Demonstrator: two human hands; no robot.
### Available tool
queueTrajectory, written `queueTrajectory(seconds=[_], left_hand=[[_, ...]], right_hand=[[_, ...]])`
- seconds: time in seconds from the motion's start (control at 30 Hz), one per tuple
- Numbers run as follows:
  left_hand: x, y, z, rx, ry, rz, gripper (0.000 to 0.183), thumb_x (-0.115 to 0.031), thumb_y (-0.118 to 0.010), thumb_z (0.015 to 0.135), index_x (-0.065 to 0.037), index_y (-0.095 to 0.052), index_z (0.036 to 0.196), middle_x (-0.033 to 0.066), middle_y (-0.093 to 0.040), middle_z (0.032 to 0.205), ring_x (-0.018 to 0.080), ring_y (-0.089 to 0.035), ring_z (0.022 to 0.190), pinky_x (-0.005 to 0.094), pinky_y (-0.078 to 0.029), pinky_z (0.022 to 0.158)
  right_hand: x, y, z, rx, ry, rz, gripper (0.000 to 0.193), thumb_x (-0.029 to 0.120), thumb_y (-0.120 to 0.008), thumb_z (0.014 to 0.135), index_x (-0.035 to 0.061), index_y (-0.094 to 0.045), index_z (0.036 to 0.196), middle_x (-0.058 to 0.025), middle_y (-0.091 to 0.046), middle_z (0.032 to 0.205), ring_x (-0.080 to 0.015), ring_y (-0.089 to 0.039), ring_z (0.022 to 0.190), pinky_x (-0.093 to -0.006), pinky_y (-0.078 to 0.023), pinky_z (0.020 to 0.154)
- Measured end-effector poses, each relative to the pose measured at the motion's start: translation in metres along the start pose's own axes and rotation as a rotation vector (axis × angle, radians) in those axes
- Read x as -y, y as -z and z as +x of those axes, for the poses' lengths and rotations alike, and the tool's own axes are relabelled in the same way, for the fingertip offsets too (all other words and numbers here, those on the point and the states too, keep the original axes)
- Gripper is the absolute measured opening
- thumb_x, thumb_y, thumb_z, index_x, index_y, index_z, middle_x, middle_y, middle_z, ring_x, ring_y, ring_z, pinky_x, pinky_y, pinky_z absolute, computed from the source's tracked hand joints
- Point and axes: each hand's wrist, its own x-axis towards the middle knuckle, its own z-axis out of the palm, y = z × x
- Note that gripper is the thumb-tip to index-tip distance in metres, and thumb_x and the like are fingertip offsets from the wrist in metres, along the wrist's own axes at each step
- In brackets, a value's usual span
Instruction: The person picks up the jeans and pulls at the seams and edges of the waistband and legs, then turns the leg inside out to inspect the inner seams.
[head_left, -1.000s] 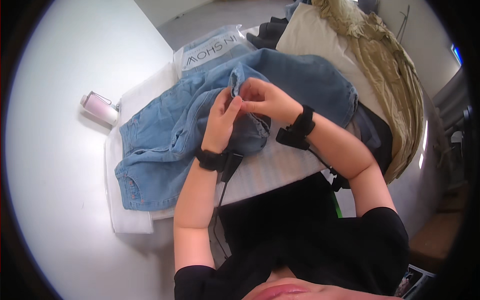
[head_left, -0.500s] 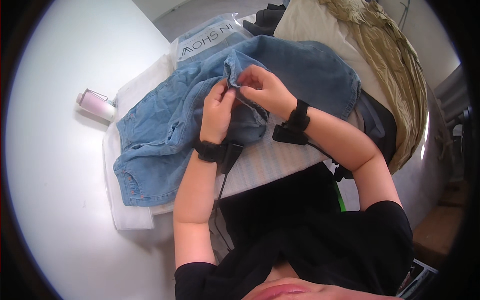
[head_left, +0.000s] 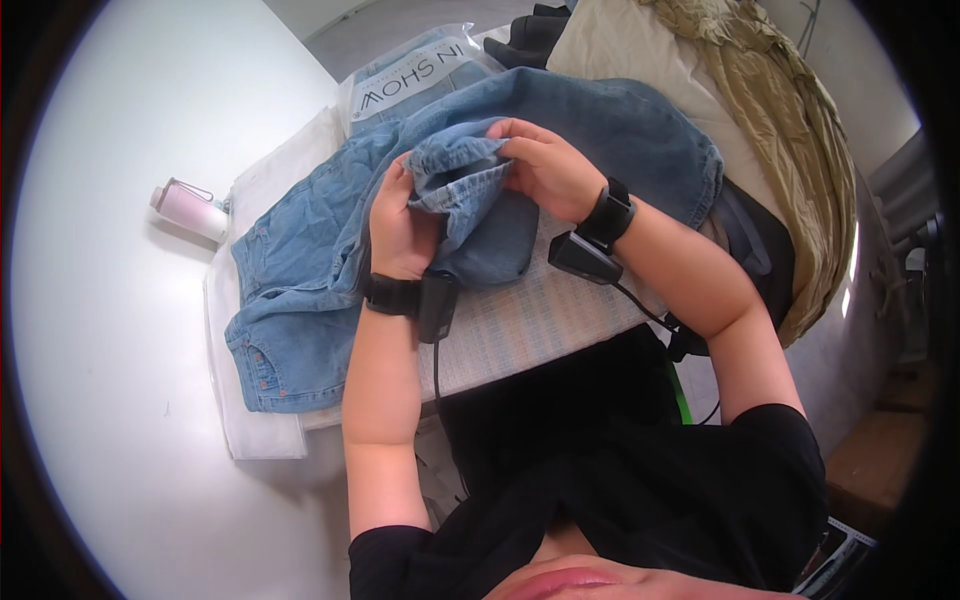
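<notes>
A pair of blue jeans lies across the padded surface, its waistband at the left and one leg stretched toward the right. The hem of the nearer leg is lifted, and its leg opening faces me. My left hand is closed on the left side of that hem, with some fingers hidden by the denim. At the other side of the opening, my right hand pinches the hem between thumb and fingers. Each wrist wears a black strap with a small box and a cable.
Behind the jeans is a clear plastic bag with folded denim in it. A pink and white bottle stands on the white surface at the left. Khaki, cream and dark garments are heaped at the right. A striped cloth covers the front edge.
My hands have moved apart, the left one leftward and the right one slightly right. The hem between them has been spread from a bunched fold into a round opening.
</notes>
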Motion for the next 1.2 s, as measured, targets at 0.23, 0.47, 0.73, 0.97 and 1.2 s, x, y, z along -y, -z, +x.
queueTrajectory(seconds=[0.23, 0.47, 0.73, 0.97, 1.2], left_hand=[[-0.001, -0.003, -0.004, 0.034, -0.074, 0.083, 0.024, -0.010, -0.045, 0.085, -0.004, -0.051, 0.108, 0.0082, -0.057, 0.103, 0.0188, -0.053, 0.096, 0.0315, -0.041, 0.086], [-0.008, 0.012, -0.001, 0.103, -0.044, 0.110, 0.016, -0.012, -0.055, 0.079, -0.001, -0.059, 0.090, 0.0089, -0.062, 0.087, 0.0174, -0.058, 0.081, 0.0284, -0.044, 0.078], [-0.010, 0.004, -0.002, -0.040, 0.090, -0.064, 0.032, -0.024, -0.050, 0.082, 0.004, -0.056, 0.097, 0.0142, -0.061, 0.096, 0.0260, -0.058, 0.089, 0.0345, -0.043, 0.084], [-0.016, 0.015, 0.002, 0.044, 0.075, -0.178, 0.037, -0.023, -0.044, 0.086, 0.003, -0.050, 0.110, 0.0137, -0.055, 0.111, 0.0272, -0.051, 0.104, 0.0376, -0.037, 0.093], [-0.045, -0.006, -0.015, -0.028, -0.014, 0.415, 0.033, -0.028, -0.050, 0.084, -0.001, -0.051, 0.104, 0.0092, -0.058, 0.099, 0.0203, -0.056, 0.090, 0.0303, -0.043, 0.079]], right_hand=[[0.003, -0.005, -0.005, 0.043, 0.095, -0.088, 0.017, 0.012, -0.056, 0.082, 0.0083, -0.054, 0.098, 0.0010, -0.055, 0.090, -0.0075, -0.051, 0.083, -0.0224, -0.040, 0.073], [0.011, -0.003, -0.004, 0.092, 0.044, -0.008, 0.020, 0.018, -0.053, 0.084, 0.0035, -0.057, 0.097, -0.0035, -0.059, 0.094, -0.0118, -0.054, 0.087, -0.0266, -0.041, 0.080], [0.010, -0.001, -0.003, 0.091, -0.012, 0.028, 0.025, 0.023, -0.048, 0.087, 0.0020, -0.057, 0.096, -0.0037, -0.059, 0.094, -0.0127, -0.054, 0.086, -0.0270, -0.040, 0.081], [0.034, -0.008, -0.010, -0.076, -0.175, -0.677, 0.032, 0.035, -0.055, 0.081, 0.0032, -0.056, 0.079, -0.0040, -0.057, 0.072, -0.0081, -0.051, 0.057, -0.0197, -0.036, 0.045], [0.034, -0.002, -0.011, 0.051, -0.259, -0.402, 0.022, 0.025, -0.054, 0.080, 0.0031, -0.055, 0.078, -0.0076, -0.060, 0.073, -0.0118, -0.055, 0.059, -0.0214, -0.041, 0.052]])
